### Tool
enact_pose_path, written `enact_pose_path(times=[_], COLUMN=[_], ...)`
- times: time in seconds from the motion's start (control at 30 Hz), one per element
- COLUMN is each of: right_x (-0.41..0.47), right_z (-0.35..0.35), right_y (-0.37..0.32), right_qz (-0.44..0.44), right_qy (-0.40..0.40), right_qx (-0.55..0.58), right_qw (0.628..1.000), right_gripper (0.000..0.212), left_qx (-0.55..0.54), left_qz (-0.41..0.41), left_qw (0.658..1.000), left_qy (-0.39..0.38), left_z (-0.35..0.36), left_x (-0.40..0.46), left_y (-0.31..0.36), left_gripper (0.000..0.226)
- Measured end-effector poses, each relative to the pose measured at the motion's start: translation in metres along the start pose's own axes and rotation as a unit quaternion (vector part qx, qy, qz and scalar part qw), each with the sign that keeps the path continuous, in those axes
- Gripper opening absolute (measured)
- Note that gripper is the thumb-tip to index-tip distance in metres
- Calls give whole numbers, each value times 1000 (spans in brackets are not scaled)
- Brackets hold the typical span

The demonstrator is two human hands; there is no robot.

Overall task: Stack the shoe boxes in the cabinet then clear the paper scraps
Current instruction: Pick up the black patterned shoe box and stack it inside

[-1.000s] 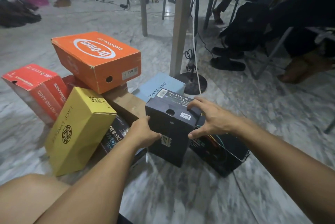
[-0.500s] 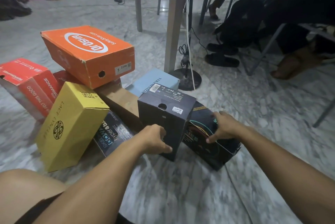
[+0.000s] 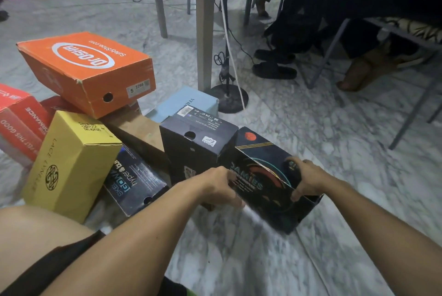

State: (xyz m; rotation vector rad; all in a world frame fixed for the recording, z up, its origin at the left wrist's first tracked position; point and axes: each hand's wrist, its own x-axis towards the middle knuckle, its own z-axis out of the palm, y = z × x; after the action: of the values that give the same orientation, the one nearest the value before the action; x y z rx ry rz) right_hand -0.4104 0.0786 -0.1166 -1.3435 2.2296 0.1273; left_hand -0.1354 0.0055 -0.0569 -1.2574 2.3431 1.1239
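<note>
— Why both hands on that dark box at the lower right of the frame?

— It is wide and its top flaps look loose, so I take it at both ends. My left hand (image 3: 221,186) curls over the near left edge of the patterned black box (image 3: 265,183), and my right hand (image 3: 308,182) clamps the right end, thumb on the near face. The hands are well apart, one at each end. I judge a one-handed lift would let it twist or spill.

— And the rest of the boxes?

— In a loose heap across the left and centre, all on the marble floor (image 3: 239,259). A plain black box (image 3: 195,145) stands upright, touching the one I hold. A yellow box (image 3: 71,164) leans on end at the left, with a dark box with blue lettering (image 3: 134,180) lying just beside it. The orange box (image 3: 88,70) sits tilted on top of a brown box (image 3: 137,128). A red box (image 3: 20,121) is at the far left edge, a pale blue box (image 3: 189,101) behind the middle.

— Where is the cabinet?

— Not in view, nor any paper scraps. So none are stacked; I would say the work has barely started.

— Any worry?

— The upright black one may tip when its neighbour leaves. Beyond the heap stand a table leg (image 3: 205,25) and a lamp base (image 3: 229,100).
</note>
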Motion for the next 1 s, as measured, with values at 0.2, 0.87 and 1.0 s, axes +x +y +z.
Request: enact_pose_path(times=[0.2, 0.87, 1.0], right_x=[-20, -28, -31], right_z=[0, 11, 16], right_y=[41, 90, 99], right_qz=[-6, 16, 97], right_qy=[-31, 12, 56], right_qx=[57, 35, 112], right_qw=[998, 999, 987], right_gripper=[113, 129, 138], left_qx=[-63, -207, -237], left_qz=[10, -39, -60], left_qw=[998, 977, 969], left_qy=[11, 19, 26], left_z=[6, 57, 62], left_x=[21, 50, 52], left_y=[28, 19, 17], left_gripper=[75, 20, 33])
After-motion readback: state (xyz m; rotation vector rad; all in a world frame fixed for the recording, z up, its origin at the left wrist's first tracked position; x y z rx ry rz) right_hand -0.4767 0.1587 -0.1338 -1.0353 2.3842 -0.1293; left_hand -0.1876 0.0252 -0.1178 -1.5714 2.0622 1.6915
